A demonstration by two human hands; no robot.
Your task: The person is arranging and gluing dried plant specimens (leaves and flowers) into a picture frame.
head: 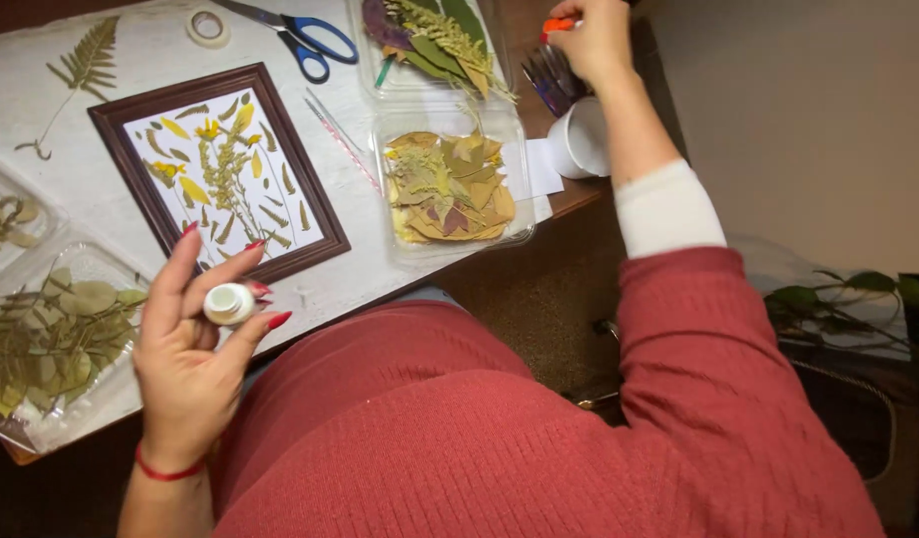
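My left hand (195, 339) holds a small white bottle (228, 303) between thumb and fingertips, just below a dark wooden picture frame (318, 209). The frame lies on the table with yellow petals and pressed stems (225, 169) arranged on its white backing. My right hand (591, 38) reaches to the far right edge of the table and grips an orange-tipped object (556, 24) above a bunch of pens (551, 82). A white cup (579, 141) stands just below that hand.
Clear plastic trays hold dried leaves: brown and yellow ones (447, 187), green and purple ones (429, 40), green ones at the left (51, 339). Blue-handled scissors (310, 40), a tape roll (208, 26) and a pressed fern (81, 68) lie on the white table cover.
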